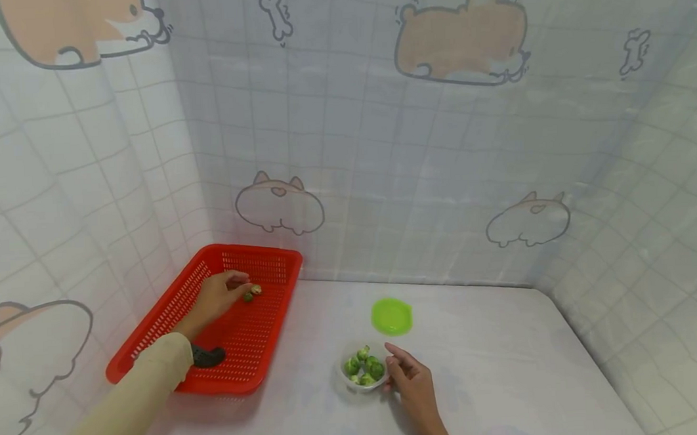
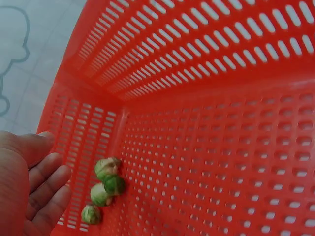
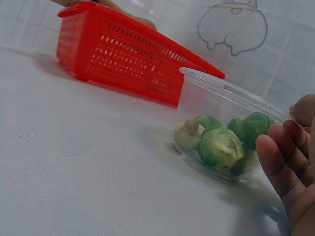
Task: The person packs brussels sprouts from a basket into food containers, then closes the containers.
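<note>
Left hand: yours point(image 1: 215, 297) is inside the red basket point(image 1: 242, 341), left of centre in the head view; its fingers are loosely bent and you pinch nothing with them; in the left wrist view it is at the lower left edge
Sprouts in the basket: four Brussels sprouts point(image 2: 114, 185) lie bunched by the basket's end wall, lower left of the left wrist view, just to the right of your fingers
Right hand: yours point(image 1: 415, 381) is at the lower middle of the head view, slightly right; its fingers are loosely bent beside the bowl's near right side; you cannot tell how firmly they touch it
Clear bowl: it stands upright point(image 3: 199, 101) at the lower centre of the head view; several green sprouts point(image 3: 221, 147) lie inside
Green dish: a small bright one point(image 1: 392, 316) lies above and right of the bowl in the head view, apart from your hands
Sleeve and table: your pale left sleeve point(image 1: 139, 393) crosses the lower left; the white table point(image 1: 480, 355) spreads across the lower frame
</note>
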Motion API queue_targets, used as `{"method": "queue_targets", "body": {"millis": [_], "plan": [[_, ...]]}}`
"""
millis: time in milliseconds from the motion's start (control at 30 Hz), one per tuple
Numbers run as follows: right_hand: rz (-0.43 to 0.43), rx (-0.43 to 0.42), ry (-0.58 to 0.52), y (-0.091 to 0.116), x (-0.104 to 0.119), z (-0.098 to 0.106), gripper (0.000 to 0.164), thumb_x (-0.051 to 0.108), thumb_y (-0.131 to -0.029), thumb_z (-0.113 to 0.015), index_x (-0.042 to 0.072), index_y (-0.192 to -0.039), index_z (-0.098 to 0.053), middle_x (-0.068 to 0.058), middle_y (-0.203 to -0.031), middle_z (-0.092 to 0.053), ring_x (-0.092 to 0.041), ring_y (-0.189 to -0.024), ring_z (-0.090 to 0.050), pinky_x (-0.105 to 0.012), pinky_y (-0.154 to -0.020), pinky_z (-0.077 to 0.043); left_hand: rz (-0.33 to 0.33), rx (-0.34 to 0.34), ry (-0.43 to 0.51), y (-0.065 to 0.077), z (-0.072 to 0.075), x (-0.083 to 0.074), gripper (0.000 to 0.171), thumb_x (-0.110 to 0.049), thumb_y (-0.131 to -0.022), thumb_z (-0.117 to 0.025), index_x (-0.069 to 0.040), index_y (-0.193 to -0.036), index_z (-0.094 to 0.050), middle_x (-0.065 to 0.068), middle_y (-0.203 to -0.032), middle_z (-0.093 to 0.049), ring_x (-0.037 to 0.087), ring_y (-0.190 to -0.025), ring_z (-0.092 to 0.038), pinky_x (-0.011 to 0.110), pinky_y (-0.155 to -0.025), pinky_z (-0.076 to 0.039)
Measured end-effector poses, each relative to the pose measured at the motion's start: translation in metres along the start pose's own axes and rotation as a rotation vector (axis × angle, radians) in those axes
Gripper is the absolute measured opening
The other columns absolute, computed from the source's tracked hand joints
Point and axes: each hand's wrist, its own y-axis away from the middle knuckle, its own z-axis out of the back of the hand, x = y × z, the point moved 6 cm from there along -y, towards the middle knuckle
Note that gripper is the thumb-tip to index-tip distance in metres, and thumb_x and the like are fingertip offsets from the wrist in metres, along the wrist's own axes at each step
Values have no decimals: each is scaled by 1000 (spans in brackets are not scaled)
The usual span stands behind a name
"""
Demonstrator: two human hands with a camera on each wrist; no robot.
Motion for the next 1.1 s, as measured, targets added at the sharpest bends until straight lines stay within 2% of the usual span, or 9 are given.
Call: {"method": "queue_targets", "body": {"millis": [100,367,500,667,933,1100], "plan": [[1,-5,7,0,-2,-1,42,29,-99,-66,11,-137,-62,-16,-94,-66,-18,-67,-65,-30,-62,-58,8,-1,-22,-2,0,8,36,-24,-97,-70,-1,-124,-67,16,-119,-71,34,-108,-67,47,-85,-58],[-26,-19,20,-1,-5,-1,40,28,-98,-67,11,-134,-64,-13,-90,-67,-18,-67,-65,-30,-63,-59,1,19,-74,0,0,18,35,-16,-97,-69,6,-124,-64,23,-117,-69,40,-108,-65,55,-91,-54],[-27,-10,6,-1,-6,-1,42,29,-98,-67,11,-136,-63,-12,-91,-67,-17,-67,-65,-30,-63,-60,23,54,-111,-2,-6,28,32,-14,-96,-69,5,-121,-65,22,-112,-70,39,-105,-65,54,-89,-55],[-22,5,-26,-1,-3,0,45,30,-98,-67,10,-138,-61,-13,-93,-66,-18,-67,-65,-31,-64,-59,29,77,-124,-7,-11,32,25,-14,-94,-72,3,-113,-69,17,-105,-71,35,-99,-67,51,-86,-57],[-33,0,-16,-1,-3,1,44,29,-98,-67,11,-137,-62,-13,-91,-65,-18,-68,-65,-31,-65,-60,-19,95,-158,-9,-16,34,25,-12,-92,-73,2,-112,-70,15,-102,-73,34,-97,-68,51,-84,-56],[-29,-5,-2,-3,-5,1,42,30,-98,-67,12,-135,-64,-13,-91,-66,-18,-67,-65,-31,-65,-60,-50,97,-149,-8,-18,34,25,-10,-91,-74,3,-113,-71,16,-103,-73,35,-97,-69,51,-84,-57]]}}
